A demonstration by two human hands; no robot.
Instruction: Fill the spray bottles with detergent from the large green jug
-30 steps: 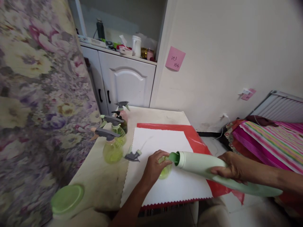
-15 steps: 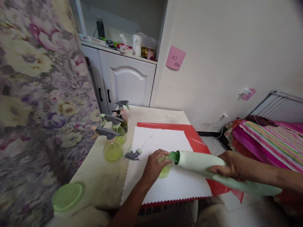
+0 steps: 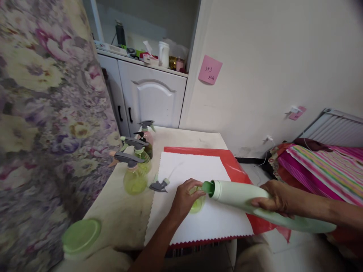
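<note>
Right hand [image 3: 279, 198] grips big green bottle [image 3: 235, 195], tipped. Left hand [image 3: 185, 197] holds small bottle [image 3: 197, 204] by top, on white sheet [image 3: 215, 224]. Pouring looks partly done; spray top [image 3: 160, 185] still off.

On my feed the big pale-green bottle [image 3: 236, 195] looks like smooth, opaque plastic with a soft satin finish; its green spout [image 3: 208, 187] reads as plastic too. I take the small yellow-green bottle [image 3: 196, 206] for see-through plastic, like the round spray bottle [image 3: 135, 183] by the left edge of the tabletop [image 3: 119, 207]. The loose spray head [image 3: 159, 186] is grey plastic. The white sheet [image 3: 195, 163] is matt, paper or cloth, I can't tell. Along the right edge, the red sheet [image 3: 237, 167] shines like creased plastic film.
</note>
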